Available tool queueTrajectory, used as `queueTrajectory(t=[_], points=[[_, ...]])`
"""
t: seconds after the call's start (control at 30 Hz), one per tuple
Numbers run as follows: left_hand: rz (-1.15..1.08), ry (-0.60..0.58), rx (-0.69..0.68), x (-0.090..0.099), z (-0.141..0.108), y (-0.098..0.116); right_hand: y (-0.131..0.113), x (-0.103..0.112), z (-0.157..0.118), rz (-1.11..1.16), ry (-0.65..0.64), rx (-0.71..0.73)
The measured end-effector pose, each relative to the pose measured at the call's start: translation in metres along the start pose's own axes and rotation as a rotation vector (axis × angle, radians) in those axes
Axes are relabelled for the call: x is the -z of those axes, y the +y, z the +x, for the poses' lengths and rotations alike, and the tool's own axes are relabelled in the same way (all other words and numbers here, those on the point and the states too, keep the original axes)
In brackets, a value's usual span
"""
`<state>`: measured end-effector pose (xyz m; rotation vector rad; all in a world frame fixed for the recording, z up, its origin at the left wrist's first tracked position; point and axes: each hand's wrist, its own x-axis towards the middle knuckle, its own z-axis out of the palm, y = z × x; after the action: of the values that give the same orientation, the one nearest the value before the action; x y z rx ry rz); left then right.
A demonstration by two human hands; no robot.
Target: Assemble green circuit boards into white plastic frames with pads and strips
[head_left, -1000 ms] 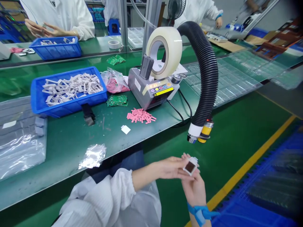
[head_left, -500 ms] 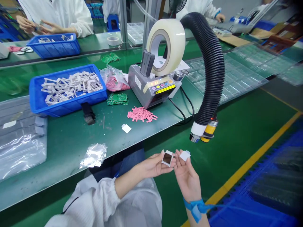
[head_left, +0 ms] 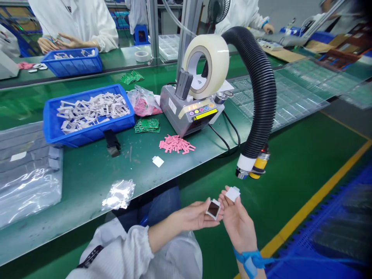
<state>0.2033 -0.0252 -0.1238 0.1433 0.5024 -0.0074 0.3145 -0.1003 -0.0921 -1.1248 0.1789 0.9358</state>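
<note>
Nearer than the tape dispenser [head_left: 186,110], R wrist is wearing a blue strap [head_left: 252,260]; that forearm & the L sleeve [head_left: 128,252] are running off the frame bottom. Below the dispenser, to its R, L hand [head_left: 199,216] is holding a dark-faced square [head_left: 213,209], thumb on edge, fingers hiding its underside. R hand [head_left: 240,225], palm up, is holding a white pc [head_left: 233,194] w/ thumb & fingers; underside hidden too. Can't tell if the hands are touching. Nearer & far R of dispenser, a blue crate [head_left: 308,228] is getting cut off, contents too dark & blurry.

On the counter [head_left: 136,170], front-L of dispenser, clear film pcs [head_left: 119,193] are glaring, count unclear; then a loose white pc [head_left: 158,161] is lying, then pink strips [head_left: 176,144], just in front. R of dispenser, a black hose [head_left: 266,85] is arching down. L of it, green boards [head_left: 147,125] are lying stacked, & a blue bin [head_left: 58,136] is holding jumbled white frames [head_left: 95,110]. Behind-L, a co-worker's hands [head_left: 62,42] are showing, partly hidden by another bin [head_left: 72,66].
</note>
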Motion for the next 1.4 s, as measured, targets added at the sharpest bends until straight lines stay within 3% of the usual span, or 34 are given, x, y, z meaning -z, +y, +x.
queueTrajectory(t=[0.1, 0.17, 0.37, 0.5, 0.7, 0.83, 1.1, 1.3, 1.4], points=[[-0.024, 0.002, -0.042, 0.009, -0.012, 0.008, 0.003, -0.004, -0.002, 0.005, -0.029, -0.028], [-0.035, -0.015, -0.075, 0.004, -0.009, 0.017, 0.005, -0.001, 0.000, 0.011, -0.020, -0.027], [0.008, -0.116, -0.019, -0.039, 0.041, 0.021, 0.001, 0.020, 0.011, 0.003, 0.042, 0.069], [0.007, -0.113, 0.018, -0.040, 0.053, 0.006, -0.012, 0.021, 0.014, -0.001, 0.087, 0.126], [-0.031, 0.028, -0.047, 0.008, 0.002, 0.002, -0.012, -0.004, -0.002, -0.002, 0.032, 0.064], [-0.069, 0.077, -0.109, 0.020, -0.033, 0.007, 0.001, -0.014, -0.007, 0.014, 0.007, 0.028], [-0.154, 0.021, -0.256, -0.005, -0.093, 0.011, 0.019, -0.026, -0.030, -0.050, -0.080, -0.085], [-0.148, 0.050, -0.492, -0.025, -0.143, 0.022, 0.021, -0.063, -0.063, -0.119, -0.492, -0.068], [-0.128, 0.097, -0.633, -0.030, -0.165, 0.027, 0.021, -0.089, -0.075, -0.063, -0.621, -0.070]])
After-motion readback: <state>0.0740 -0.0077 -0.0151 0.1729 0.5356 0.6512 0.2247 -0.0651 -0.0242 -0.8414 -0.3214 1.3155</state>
